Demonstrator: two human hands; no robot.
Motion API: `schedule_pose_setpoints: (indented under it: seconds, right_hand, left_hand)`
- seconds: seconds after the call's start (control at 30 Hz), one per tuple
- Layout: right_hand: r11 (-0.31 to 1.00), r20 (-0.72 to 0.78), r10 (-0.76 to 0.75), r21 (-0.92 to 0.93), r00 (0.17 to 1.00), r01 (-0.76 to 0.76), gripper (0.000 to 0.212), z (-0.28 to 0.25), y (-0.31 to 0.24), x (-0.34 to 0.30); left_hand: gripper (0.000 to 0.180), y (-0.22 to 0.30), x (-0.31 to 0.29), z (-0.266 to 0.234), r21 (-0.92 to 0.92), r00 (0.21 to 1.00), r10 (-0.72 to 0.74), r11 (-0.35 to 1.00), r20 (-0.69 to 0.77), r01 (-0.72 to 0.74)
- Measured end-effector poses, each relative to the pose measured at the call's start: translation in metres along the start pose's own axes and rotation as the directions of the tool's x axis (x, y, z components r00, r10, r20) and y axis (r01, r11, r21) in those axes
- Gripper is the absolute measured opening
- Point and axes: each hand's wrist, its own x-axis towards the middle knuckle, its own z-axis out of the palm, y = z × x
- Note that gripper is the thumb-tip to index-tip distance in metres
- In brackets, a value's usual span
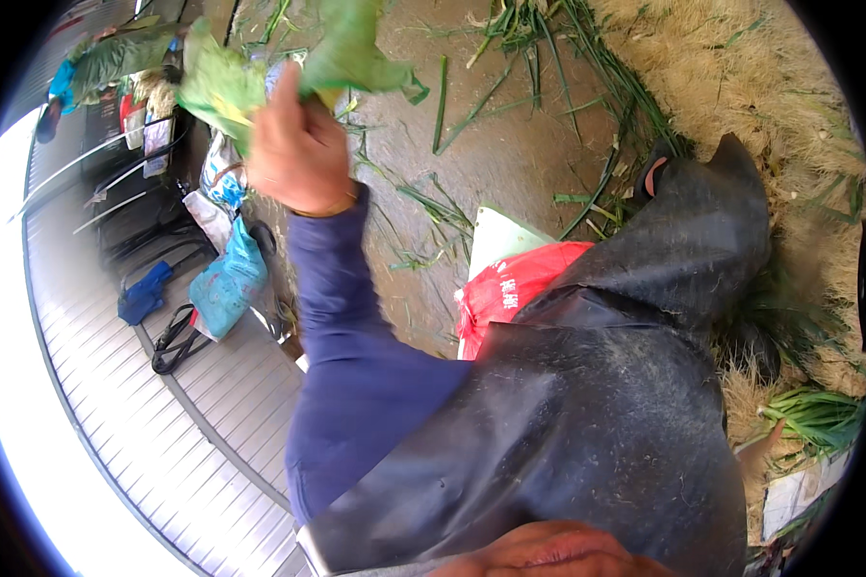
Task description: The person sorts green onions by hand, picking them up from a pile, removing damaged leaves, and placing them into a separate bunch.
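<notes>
My left hand [301, 159], at the end of a blue sleeve, is raised toward the top of the head view. It is closed on a crumpled green plastic bag [356, 58], which spreads out on both sides of the fingers and is smeared by motion. A blurred skin-coloured sliver, seemingly part of my right hand [762, 445], shows past the right edge of my black apron [587, 433]. Its fingers cannot be made out. Close by it lies a bunch of green onions [816, 419].
Loose green leaves [548, 67] are strewn over the wet brown floor [394, 144]. Pale fibrous roots [741, 87] heap up at the right. A red bag [515, 288] lies beside my apron. Left, a teal bag [231, 279] and blue cloth [146, 293] hang near a corrugated wall [164, 423].
</notes>
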Motion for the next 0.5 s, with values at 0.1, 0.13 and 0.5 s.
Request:
schedule_pose_setpoints:
  seconds: [0.1,0.13,0.5]
  right_hand:
    - [1.0,-0.015,0.004,0.012,1.0,-0.003,0.055,0.002,0.002,-0.005]
    - [1.0,-0.015,0.003,0.004,1.0,-0.003,0.055,0.002,-0.001,-0.003]
    - [0.998,-0.035,0.003,-0.062,0.999,-0.005,0.054,0.003,-0.007,-0.002]
  left_hand:
    - [0.027,0.042,-0.079,0.023,-0.018,0.883,-0.321,0.937,0.341,0.348]
    - [0.029,0.054,-0.112,0.038,0.035,0.768,-0.396,0.898,0.503,0.439]
    - [0.033,0.111,-0.428,0.191,0.344,-0.379,0.01,0.402,0.925,0.849]
